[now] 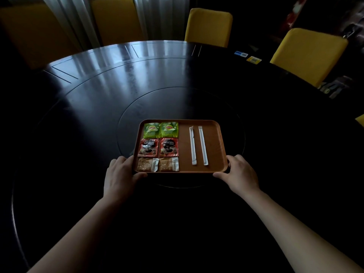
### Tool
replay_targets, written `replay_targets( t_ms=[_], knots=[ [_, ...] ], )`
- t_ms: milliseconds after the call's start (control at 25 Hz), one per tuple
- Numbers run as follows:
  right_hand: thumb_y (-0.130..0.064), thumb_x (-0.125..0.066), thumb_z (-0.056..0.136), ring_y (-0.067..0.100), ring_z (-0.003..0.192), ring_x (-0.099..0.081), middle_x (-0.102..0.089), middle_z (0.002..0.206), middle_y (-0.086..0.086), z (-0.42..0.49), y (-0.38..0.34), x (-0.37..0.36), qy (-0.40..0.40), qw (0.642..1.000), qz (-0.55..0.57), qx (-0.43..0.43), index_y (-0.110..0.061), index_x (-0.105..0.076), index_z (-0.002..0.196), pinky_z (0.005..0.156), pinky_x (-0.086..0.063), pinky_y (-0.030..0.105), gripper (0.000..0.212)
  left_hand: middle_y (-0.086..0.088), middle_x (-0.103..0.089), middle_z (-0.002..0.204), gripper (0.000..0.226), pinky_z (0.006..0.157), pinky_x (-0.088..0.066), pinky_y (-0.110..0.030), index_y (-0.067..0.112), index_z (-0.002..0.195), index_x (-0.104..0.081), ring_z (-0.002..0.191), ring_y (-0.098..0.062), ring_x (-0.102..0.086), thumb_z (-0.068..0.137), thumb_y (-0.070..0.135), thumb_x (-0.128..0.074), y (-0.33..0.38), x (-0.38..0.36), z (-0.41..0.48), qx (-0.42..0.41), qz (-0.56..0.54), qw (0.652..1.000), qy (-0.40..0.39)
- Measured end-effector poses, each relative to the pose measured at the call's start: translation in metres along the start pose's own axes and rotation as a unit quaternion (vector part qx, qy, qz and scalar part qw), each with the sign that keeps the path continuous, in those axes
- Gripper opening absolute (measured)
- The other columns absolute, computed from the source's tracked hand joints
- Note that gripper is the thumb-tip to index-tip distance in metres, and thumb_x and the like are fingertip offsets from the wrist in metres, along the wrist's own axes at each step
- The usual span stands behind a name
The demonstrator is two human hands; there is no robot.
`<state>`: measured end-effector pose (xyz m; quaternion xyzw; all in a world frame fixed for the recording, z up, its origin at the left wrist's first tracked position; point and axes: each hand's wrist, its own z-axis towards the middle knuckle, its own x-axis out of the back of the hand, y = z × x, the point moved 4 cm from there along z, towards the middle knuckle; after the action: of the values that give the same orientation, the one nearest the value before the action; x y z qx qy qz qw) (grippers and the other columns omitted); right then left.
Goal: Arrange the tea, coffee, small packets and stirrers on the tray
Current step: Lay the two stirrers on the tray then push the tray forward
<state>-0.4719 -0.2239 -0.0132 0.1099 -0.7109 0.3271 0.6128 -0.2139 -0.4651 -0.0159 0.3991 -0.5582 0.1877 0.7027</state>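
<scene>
Dark glossy round table (98,85), brown rectangular tray (197,120) on it, left hand (120,174) and right hand (240,174) each gripping a near corner. Green tea sachets (151,130), red coffee sachets (169,147), tan small packets (147,164), white wrapped stirrers (202,145) lie loose inside, probably light and slidey, so keep it level.

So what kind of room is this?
Likely a hotel or restaurant dining room: large round dark wooden table, yellow-covered chairs around it, and a brown rectangular tray of red instant-coffee sachets.
</scene>
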Motion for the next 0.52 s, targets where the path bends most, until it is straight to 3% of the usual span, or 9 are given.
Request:
replay_targets(
  t_ms=[240, 520],
  knots=[
    [-0.052, -0.080, 0.068, 0.021, 0.091, -0.058, -0.054, 0.098, 0.000, 0.042, -0.009, -0.001, 0.004, 1.000, -0.008, -0.006, -0.022, -0.061, 0.098, 0.073, -0.050, 0.033, 0.046, -0.001, -0.052, 0.091, 0.050, 0.076, -0.039, -0.033, 0.022, 0.118, -0.066, 0.088, -0.017, -0.040, 0.074, 0.041, -0.081, 0.004, 0.000, 0.044, 0.002, -0.008, 1.000, 0.003],
    [-0.053, -0.078, 0.071, 0.023, 0.097, -0.058, -0.056, 0.105, 0.003, 0.078, -0.014, -0.002, 0.002, 1.000, -0.025, -0.005, -0.020, -0.062, 0.108, 0.077, -0.051, 0.034, 0.053, 0.000, -0.049, 0.087, 0.044, 0.073, -0.037, -0.034, 0.018, 0.111, -0.071, 0.086, -0.018, -0.039, 0.072, 0.036, -0.083, 0.007, -0.002, 0.080, -0.006, -0.022, 1.000, 0.011]
  ],
)
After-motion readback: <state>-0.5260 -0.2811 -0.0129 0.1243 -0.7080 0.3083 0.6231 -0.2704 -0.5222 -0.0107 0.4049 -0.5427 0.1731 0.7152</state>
